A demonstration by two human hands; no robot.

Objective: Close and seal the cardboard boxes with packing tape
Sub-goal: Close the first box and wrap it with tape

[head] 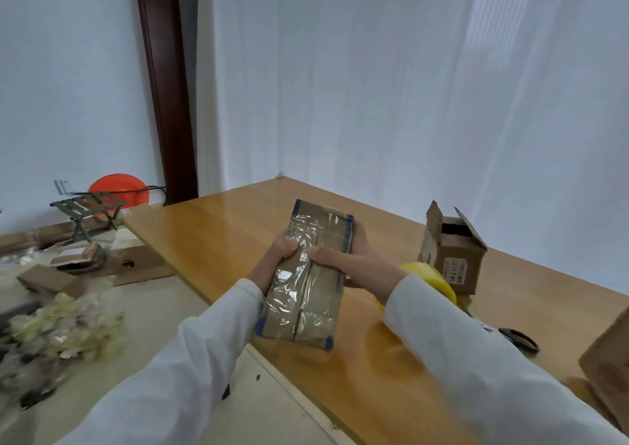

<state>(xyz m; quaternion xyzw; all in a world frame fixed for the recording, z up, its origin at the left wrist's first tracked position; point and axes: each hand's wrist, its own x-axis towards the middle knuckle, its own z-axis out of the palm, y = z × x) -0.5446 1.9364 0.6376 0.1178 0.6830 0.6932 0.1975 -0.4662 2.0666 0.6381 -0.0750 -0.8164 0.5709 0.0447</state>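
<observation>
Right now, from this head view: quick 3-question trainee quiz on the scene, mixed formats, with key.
1. True or false: the flat box is gripped by both the left hand and the right hand.
2. The small box on the table has its flaps: A) taped shut B) open C) torn off.
3. Fill in: the tape roll behind the right sleeve is ___ in colour.

Key: 1 true; 2 B; 3 yellow.
</observation>
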